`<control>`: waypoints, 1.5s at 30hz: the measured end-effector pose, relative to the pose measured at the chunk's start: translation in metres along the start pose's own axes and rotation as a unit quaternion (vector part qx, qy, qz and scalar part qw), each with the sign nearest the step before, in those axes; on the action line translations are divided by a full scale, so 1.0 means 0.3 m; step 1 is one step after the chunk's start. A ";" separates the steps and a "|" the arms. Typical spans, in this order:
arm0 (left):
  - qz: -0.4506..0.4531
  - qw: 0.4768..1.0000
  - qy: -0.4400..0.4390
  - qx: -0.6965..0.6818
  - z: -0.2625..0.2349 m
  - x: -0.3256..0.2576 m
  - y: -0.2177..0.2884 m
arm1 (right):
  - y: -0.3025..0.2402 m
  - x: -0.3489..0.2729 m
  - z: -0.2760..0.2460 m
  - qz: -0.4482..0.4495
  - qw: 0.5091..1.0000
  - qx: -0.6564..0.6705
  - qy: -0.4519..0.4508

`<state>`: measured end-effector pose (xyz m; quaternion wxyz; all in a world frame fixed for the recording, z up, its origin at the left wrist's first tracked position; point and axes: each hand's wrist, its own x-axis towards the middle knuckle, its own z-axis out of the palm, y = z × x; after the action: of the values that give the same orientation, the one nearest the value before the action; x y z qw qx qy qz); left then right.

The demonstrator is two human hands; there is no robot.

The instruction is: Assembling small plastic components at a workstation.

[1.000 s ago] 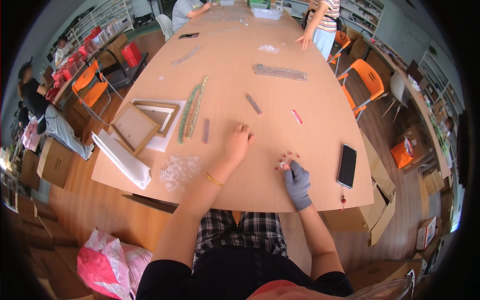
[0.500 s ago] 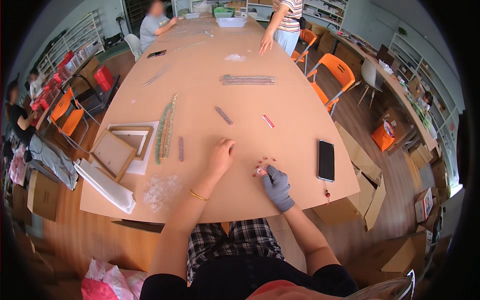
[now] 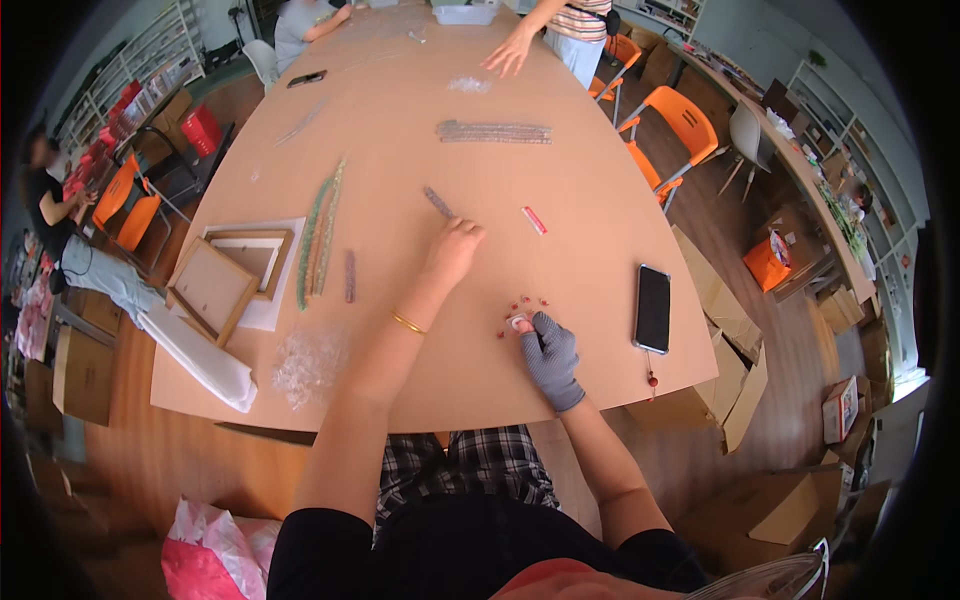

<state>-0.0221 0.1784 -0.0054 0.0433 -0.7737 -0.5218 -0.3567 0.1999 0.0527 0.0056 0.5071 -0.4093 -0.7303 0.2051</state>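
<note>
My left hand [image 3: 456, 248], bare and with a gold bangle on the wrist, reaches over the table [image 3: 590, 240]. Its curled fingers close at the near end of a short, dark speckled stick that looks like a tube of beads [image 3: 437, 201]. My right hand [image 3: 552, 362] wears a grey glove and rests near the front edge, fingers bent around a small pale thing [image 3: 518, 321] that is mostly hidden. Several small red beads [image 3: 526, 299] lie around its fingertips. Beyond them is a red and white strip [image 3: 535, 220].
Speckled strands [image 3: 495, 132] lie further off; green and brown ones [image 3: 318, 240] and another short stick [image 3: 350, 277] lie left. Wooden frames [image 3: 212, 290], clear plastic bits [image 3: 308, 360] and a phone [image 3: 653, 310] flank my arms. A co-worker's hand [image 3: 512, 52] hovers at the far side.
My left hand has moved forward to the short speckled stick, covering its near end. My right hand stays among the red beads. The co-worker's hand has shifted left, and the whole view has tilted slightly.
</note>
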 end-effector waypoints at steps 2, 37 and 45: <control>0.022 0.998 -0.009 0.050 0.012 0.009 -0.012 | 0.020 -0.015 0.002 0.000 1.000 0.006 0.012; -0.372 0.917 -0.098 0.101 0.080 0.192 -0.068 | 0.175 0.055 -0.113 0.148 0.982 0.006 0.118; -0.262 0.949 -0.109 0.136 0.074 0.066 -0.097 | 0.142 0.063 -0.127 0.137 0.986 -0.024 0.092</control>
<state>-0.0313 0.2167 -0.0189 -0.0042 -0.6310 -0.7511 -0.1944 0.2483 0.0881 0.0014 0.5297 -0.5343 -0.6222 0.2163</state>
